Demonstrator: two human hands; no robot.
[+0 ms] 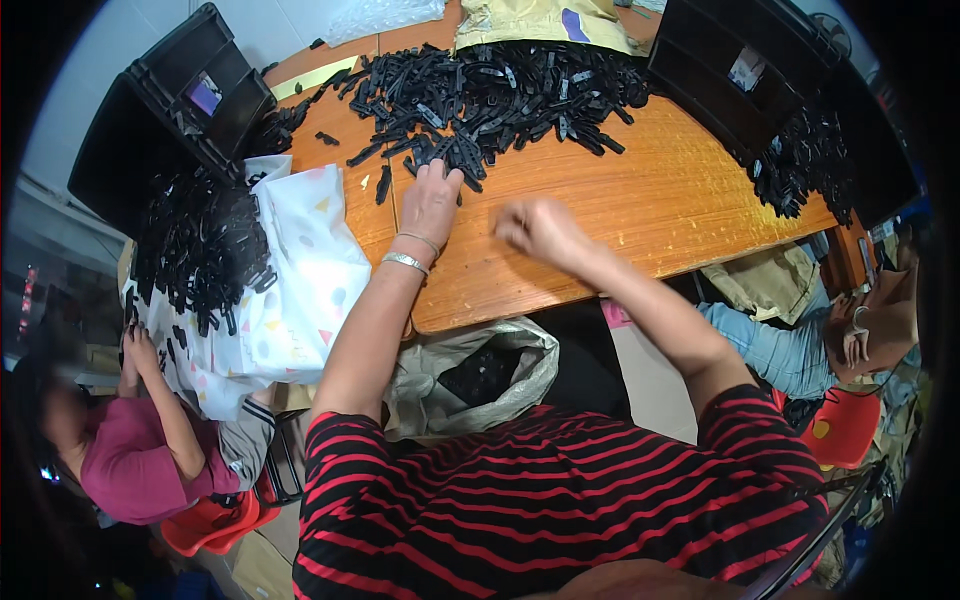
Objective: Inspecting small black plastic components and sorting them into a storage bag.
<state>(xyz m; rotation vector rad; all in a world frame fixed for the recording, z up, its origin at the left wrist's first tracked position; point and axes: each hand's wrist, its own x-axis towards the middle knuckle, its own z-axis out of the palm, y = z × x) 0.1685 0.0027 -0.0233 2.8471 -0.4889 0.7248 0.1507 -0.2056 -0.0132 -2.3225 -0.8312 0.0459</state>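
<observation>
A large heap of small black plastic parts (500,95) lies at the far side of a wooden table (660,210). My left hand (432,200), with bracelets on the wrist, reaches flat to the near edge of the heap, its fingertips on the parts. My right hand (540,230) is blurred just above the bare tabletop to the right of it, fingers curled; whether it holds a part cannot be made out.
Black crates stand at the far left (170,110) and far right (760,70). More black parts lie on a patterned white cloth (300,280) at left, where a person in a pink top (130,450) works. An open plastic bag (480,375) sits below the table edge. Another person (860,330) sits right.
</observation>
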